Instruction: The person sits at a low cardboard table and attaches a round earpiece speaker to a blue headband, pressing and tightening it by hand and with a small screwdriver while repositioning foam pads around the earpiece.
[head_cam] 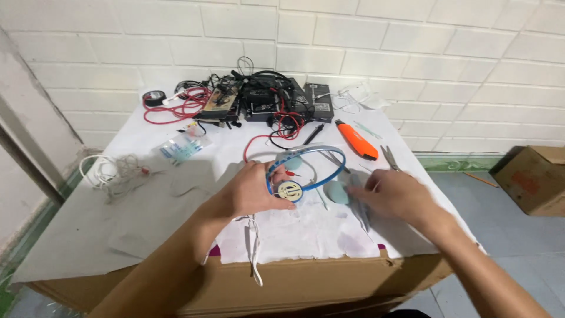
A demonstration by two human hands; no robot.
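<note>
Left hand [256, 191] grip pinches a blue headband [306, 168]; orange cutter [356, 139] and scissors [389, 158] lie beyond.

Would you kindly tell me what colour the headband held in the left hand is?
The headband in the left hand is blue, seen best in the head view.

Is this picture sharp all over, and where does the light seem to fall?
Head view: soft, even light, no glare on the white brick wall; only faint shadows under the left hand holding the blue headband. The right hand is slightly smeared by motion. The electronics pile at the back is reasonably sharp. Straight lines of the wall bow a little toward the edges.
</note>
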